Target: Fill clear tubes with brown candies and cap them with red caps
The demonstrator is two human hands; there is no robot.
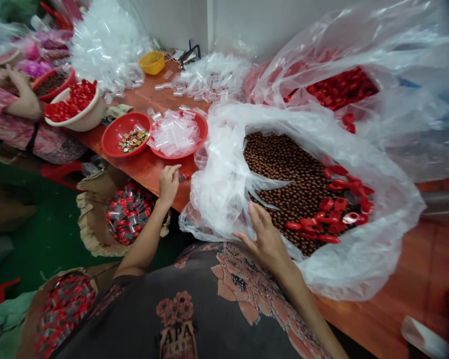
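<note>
My left hand (169, 184) is over the table's front edge, its fingers bent together; what they hold, if anything, is hidden. Right beside its fingertips is a small clear tube with a red cap (184, 176). My right hand (264, 237) rests at the near rim of a large clear plastic bag (224, 199), fingers stretched and thumb apart. Inside that bag lies a mass of small brown balls (284, 164), with several red caps (335, 217) scattered on its right part. Left of the bag, a red bowl (204, 132) carries clear empty tubes (174, 130).
Another red bowl (107, 137) contains small colourful pieces. Below the table edge, a torn carton (88, 224) holds red-capped tubes. Heaps of clear tubes (108, 45) lie behind, near a yellow basket (151, 63). A bag of red parts (344, 89) stands back right. Another person's arm (24, 99) is at left.
</note>
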